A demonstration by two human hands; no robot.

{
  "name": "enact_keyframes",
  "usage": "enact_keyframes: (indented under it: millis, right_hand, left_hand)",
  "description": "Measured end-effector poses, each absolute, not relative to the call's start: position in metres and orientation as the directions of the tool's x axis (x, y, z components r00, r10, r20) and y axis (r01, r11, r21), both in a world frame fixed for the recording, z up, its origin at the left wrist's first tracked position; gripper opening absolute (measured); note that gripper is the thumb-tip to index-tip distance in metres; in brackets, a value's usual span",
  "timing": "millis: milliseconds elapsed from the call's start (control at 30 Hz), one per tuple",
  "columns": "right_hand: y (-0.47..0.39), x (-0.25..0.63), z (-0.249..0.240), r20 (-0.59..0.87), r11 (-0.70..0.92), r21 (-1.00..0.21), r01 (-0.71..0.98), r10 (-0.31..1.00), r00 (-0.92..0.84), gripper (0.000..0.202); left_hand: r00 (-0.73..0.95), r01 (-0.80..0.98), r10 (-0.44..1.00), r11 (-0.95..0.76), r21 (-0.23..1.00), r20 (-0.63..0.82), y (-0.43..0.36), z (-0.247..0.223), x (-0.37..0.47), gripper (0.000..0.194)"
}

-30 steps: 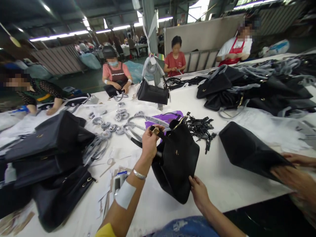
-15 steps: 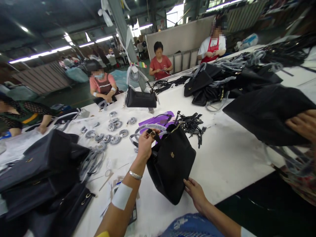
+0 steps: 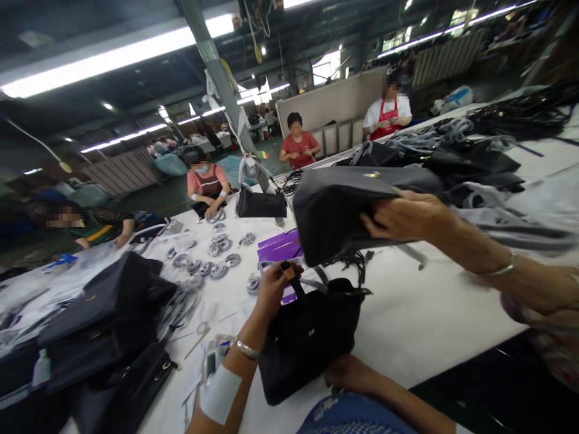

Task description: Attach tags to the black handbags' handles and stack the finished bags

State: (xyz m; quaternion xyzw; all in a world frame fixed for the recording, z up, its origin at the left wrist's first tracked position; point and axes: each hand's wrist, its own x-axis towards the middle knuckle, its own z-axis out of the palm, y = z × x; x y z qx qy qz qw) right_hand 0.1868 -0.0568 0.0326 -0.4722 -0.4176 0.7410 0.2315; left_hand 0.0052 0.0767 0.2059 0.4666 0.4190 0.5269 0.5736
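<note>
The left hand (image 3: 277, 286) is gripping a strap of the black handbag (image 3: 312, 343) above the tabletop (image 3: 393, 313); the right hand (image 3: 348, 372) is touching its lower side, grip unclear. A co-worker's bag (image 3: 344, 208) is hanging close, risking scuffs if either swings.

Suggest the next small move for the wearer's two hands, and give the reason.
I would probably ease the lower black bag slightly toward the wearer's body. The left hand grips its strap and the right hand is at its lower side, so both could guide it, while a co-worker's hand holds a second bag that seems close; the gap can't be judged.
</note>
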Motion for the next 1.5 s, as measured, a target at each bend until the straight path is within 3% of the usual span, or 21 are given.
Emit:
enact_keyframes:
  millis: [100, 267, 367, 500, 633, 767, 867, 1033, 1133, 1233, 1333, 1400, 1500]
  right_hand:
    - [-0.050, 0.217, 0.052, -0.395, -0.366, -0.918, 0.151, 0.826, -0.401, 0.007]
    - [-0.052, 0.248, 0.116, -0.258, -0.302, -0.952, 0.049, 0.705, -0.660, 0.014]
    - [-0.044, 0.250, 0.150, -0.193, -0.301, -0.952, -0.057, 0.733, -0.653, 0.025]
    - [-0.023, 0.236, 0.163, -0.249, -0.456, -0.871, -0.184, 0.731, -0.635, 0.040]
    - [-0.011, 0.221, 0.150, -0.299, -0.719, -0.631, -0.290, 0.571, -0.765, 0.047]
    - [-0.006, 0.217, 0.135, -0.335, -0.824, -0.444, -0.351, 0.516, -0.788, 0.039]
    - [-0.006, 0.217, 0.132, -0.381, -0.856, -0.420, -0.301, 0.467, -0.798, 0.036]
    - [-0.016, 0.212, 0.130, -0.457, -0.837, -0.535, -0.117, 0.403, -0.793, 0.029]
    - [-0.023, 0.210, 0.120, -0.445, -0.786, -0.618, -0.018, 0.369, -0.816, 0.030]
    - [-0.027, 0.215, 0.106, -0.476, -0.716, -0.694, 0.074, 0.379, -0.793, 0.033]
    - [-0.030, 0.226, 0.092, -0.553, -0.742, -0.661, 0.109, 0.384, -0.740, 0.040]
    - [-0.031, 0.234, 0.085, -0.611, -0.771, -0.622, 0.137, 0.369, -0.700, 0.044]
    - [-0.030, 0.243, 0.086, -0.688, -0.758, -0.606, 0.242, 0.347, -0.638, 0.048]
  left_hand:
    - [0.028, -0.207, 1.000, 0.009, 0.978, -0.003, 0.055, 0.207, 0.010, 0.031]
    - [-0.062, -0.167, 0.996, 0.048, 0.985, -0.059, 0.017, 0.209, 0.020, 0.029]
    - [-0.127, -0.186, 0.990, 0.042, 0.982, -0.067, 0.001, 0.203, 0.031, 0.027]
    - [-0.175, -0.068, 0.984, 0.004, 0.998, -0.016, -0.018, 0.197, 0.052, 0.021]
    - [-0.124, 0.110, 0.992, 0.005, 0.994, 0.009, -0.044, 0.189, 0.071, 0.018]
    - [-0.051, 0.321, 0.990, -0.111, 0.940, 0.134, -0.073, 0.176, 0.079, 0.022]
    - [-0.034, 0.554, 0.974, -0.169, 0.815, 0.225, -0.092, 0.166, 0.079, 0.025]
    - [-0.025, 0.751, 0.961, -0.165, 0.640, 0.277, -0.114, 0.148, 0.080, 0.037]
    - [0.048, 0.721, 0.969, -0.202, 0.663, 0.243, -0.125, 0.142, 0.079, 0.036]
    - [-0.017, 0.568, 0.988, -0.115, 0.815, 0.151, -0.135, 0.141, 0.064, 0.027]
    - [-0.328, 0.368, 0.943, 0.084, 0.926, 0.044, -0.137, 0.131, 0.026, 0.021]
    - [-0.582, 0.221, 0.813, 0.154, 0.963, 0.004, -0.129, 0.111, -0.011, 0.026]
    - [-0.754, 0.154, 0.656, 0.231, 0.961, -0.037, -0.102, 0.062, -0.069, 0.034]
